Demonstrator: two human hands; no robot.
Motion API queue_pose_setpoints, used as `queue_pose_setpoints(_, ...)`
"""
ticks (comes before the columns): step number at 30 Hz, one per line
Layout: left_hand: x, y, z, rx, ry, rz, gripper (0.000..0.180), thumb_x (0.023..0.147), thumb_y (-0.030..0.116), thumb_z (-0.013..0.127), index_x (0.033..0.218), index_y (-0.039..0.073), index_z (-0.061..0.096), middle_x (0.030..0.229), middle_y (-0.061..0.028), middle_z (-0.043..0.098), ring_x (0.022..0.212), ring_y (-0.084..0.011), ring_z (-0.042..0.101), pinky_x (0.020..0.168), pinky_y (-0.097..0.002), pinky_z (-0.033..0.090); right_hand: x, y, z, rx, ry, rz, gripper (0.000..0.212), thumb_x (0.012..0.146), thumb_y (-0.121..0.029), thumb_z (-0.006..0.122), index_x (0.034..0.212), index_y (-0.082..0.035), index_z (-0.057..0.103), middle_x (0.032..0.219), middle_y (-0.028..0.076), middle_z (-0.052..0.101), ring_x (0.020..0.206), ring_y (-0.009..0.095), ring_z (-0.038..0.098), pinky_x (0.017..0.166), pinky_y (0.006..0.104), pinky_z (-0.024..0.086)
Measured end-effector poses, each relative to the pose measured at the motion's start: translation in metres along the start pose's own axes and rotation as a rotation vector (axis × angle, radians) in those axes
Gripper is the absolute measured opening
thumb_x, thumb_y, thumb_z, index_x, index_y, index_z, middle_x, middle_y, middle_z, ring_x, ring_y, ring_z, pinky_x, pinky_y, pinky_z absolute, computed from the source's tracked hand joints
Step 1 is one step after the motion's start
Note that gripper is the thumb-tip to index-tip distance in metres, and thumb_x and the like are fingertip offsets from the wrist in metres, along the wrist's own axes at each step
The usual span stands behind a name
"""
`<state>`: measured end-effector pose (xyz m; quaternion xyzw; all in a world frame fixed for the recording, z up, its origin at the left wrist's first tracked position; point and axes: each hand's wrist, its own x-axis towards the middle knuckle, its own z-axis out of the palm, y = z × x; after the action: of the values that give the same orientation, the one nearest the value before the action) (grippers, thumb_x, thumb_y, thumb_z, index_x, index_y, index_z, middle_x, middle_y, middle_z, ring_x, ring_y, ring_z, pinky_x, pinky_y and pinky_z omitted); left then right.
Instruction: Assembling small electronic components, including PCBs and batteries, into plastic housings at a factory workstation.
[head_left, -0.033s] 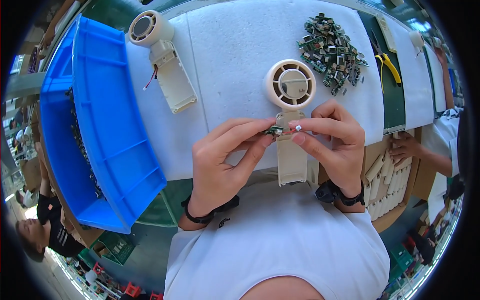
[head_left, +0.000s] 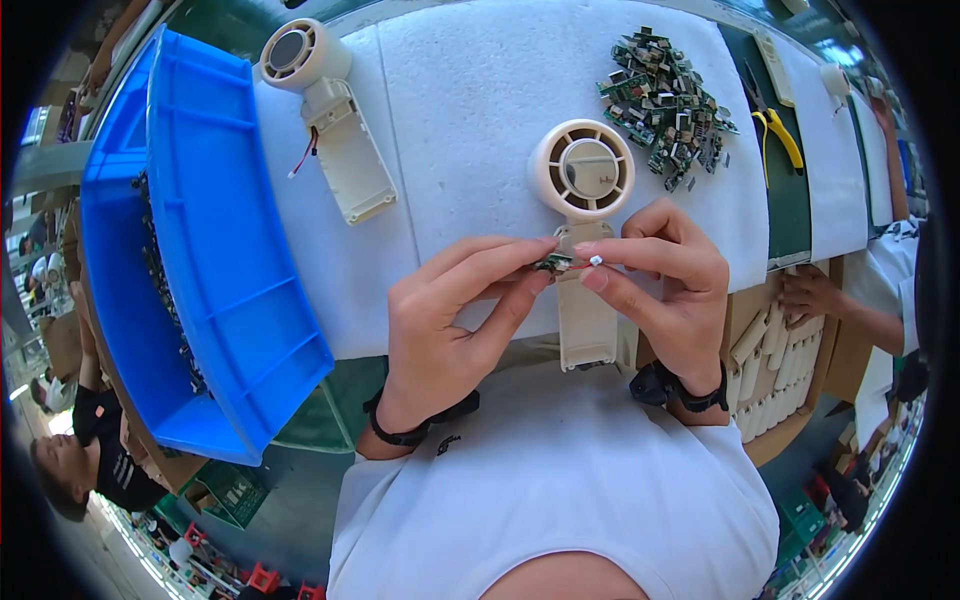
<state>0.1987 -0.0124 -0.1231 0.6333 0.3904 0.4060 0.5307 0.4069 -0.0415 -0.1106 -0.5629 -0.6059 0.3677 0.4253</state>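
My left hand pinches a small green circuit board between thumb and fingertips. Opposite it, my right hand grips a small white connector plug on red wire, its finger and thumb closed just behind the plug. Board and plug are held slightly apart. Beneath both hands lies a cream handheld fan, its round grille pointing away from me and its handle shell uncovered. Fingers hide the upper handle and part of the wires. A black band is on each wrist.
A second open fan with loose wires lies at the left, beside a large blue bin. Several circuit boards are heaped at the far right, near yellow-handled pliers. A co-worker's hand reaches into a carton of cream parts.
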Motion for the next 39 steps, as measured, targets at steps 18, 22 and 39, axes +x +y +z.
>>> queue_pose_setpoints(18, 0.001, 0.002, -0.002, 0.046, -0.011, 0.021, 0.029, 0.087, -0.013, 0.063, 0.113, -0.003, 0.069, 0.107, -0.0135, 0.068, 0.095, -0.0186, 0.068, 0.081, -0.0276, 0.057, 0.013, -0.010, 0.003, -0.093, -0.186, -0.211, 0.020, 0.071, -0.006, 0.077, 0.090, -0.014, 0.078, 0.069, 0.001, 0.056, 0.068, 0.016, 0.051, 0.060, 0.0284, 0.042)
queue_pose_setpoints(22, 0.000, 0.002, -0.002, 0.009, -0.023, -0.012, 0.029, 0.088, -0.013, 0.062, 0.114, -0.004, 0.068, 0.108, -0.0137, 0.068, 0.096, -0.0186, 0.068, 0.082, -0.0279, 0.056, 0.016, -0.011, 0.002, -0.090, -0.202, -0.238, 0.017, 0.070, -0.006, 0.077, 0.086, -0.013, 0.076, 0.066, 0.000, 0.054, 0.066, 0.017, 0.049, 0.059, 0.0294, 0.041)
queue_pose_setpoints(39, -0.005, -0.003, 0.004, 0.025, 0.027, 0.047, 0.028, 0.087, -0.013, 0.064, 0.114, -0.005, 0.067, 0.109, -0.0167, 0.067, 0.094, -0.0214, 0.070, 0.082, -0.0304, 0.058, 0.000, 0.001, 0.026, -0.214, 0.227, -0.195, 0.014, 0.068, 0.001, 0.075, 0.079, -0.004, 0.068, 0.066, 0.000, 0.048, 0.062, 0.012, 0.040, 0.054, 0.0258, 0.031)
